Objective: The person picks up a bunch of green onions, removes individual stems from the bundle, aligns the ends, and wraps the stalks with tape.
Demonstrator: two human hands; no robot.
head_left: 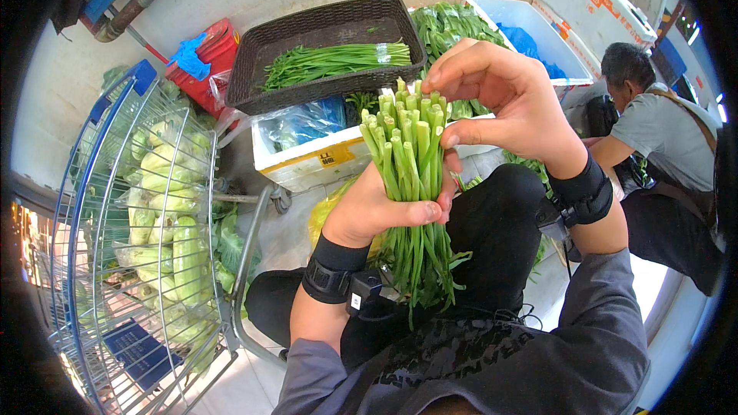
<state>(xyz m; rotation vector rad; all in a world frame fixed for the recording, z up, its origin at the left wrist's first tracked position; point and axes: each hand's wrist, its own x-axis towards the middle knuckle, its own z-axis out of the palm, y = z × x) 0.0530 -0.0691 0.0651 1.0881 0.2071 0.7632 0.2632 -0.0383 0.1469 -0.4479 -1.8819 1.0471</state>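
My left hand (384,204) is wrapped round a bunch of leafy green vegetables (407,146), held in front of my chest. The pale cut stem ends point up and away from me, and the dark leaves hang down below the fist. Beside the cut ends on the right is my right hand (507,100), its fingers bent and its thumb spread apart from them in a C shape. Its fingertips are close to the outer stems; whether they touch them I cannot tell. Nothing shows in that hand.
A dark woven basket (246,69) with green stalks (330,61) rests over a white foam box (300,165). More greens (453,27) and another foam box (569,58) stand behind. A wire cart (100,207) with bagged vegetables (173,184) is at left. A co-worker (661,131) crouches at right.
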